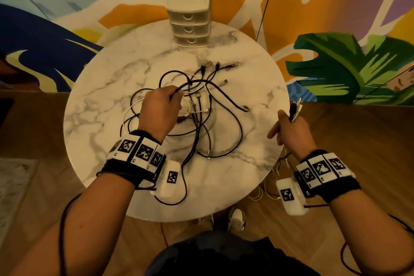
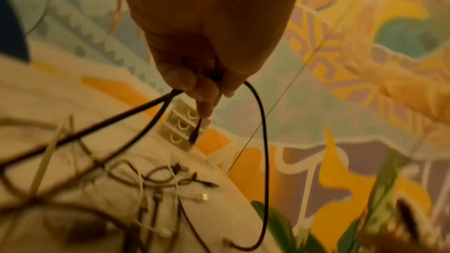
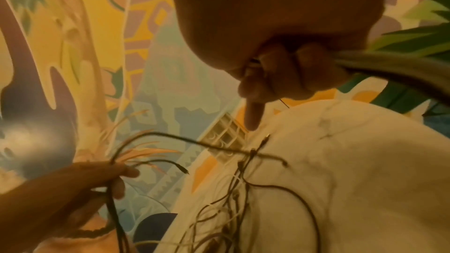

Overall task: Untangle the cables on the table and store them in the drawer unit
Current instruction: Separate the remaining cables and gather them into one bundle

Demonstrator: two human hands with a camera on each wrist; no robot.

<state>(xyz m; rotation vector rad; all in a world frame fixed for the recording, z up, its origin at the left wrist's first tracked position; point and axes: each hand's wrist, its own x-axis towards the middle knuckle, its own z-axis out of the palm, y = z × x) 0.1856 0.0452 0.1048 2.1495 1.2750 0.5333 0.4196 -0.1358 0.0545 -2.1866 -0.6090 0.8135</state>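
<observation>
- One drawer unit [image 1: 190, 14], cream plastic with three drawers, all pushed in, stands at the table's 12 o'clock edge.
- One round marble-look table [image 1: 107, 101]; a tangle of cables [image 1: 201, 105] covers its middle, black ones and at least two white ones. The exact count cannot be told from the knot. About four plug ends fan out toward 12 to 1 o'clock of the heap.
- One loop of black cable hangs over the table's 6 o'clock rim.
- The left hand [image 1: 160, 111] is raised over the tangle, thumb and fingers pinching a black cable [image 2: 264, 151] whose strands trail down into the pile.
- The right hand [image 1: 289, 132] sits at the table's 3 to 4 o'clock edge, clenched round a small bundle of cable ends [image 1: 294, 110] that sticks up from the fist; one finger points outward.
- Two wrist bands with black-and-white markers, one per arm.
- The room: a wall painted with a bright mural [image 1: 349, 67] of green leaves, orange and blue, and a wooden floor [image 1: 358, 141]. One pale shoe [image 1: 237, 219] shows beneath the table at 6 o'clock.
</observation>
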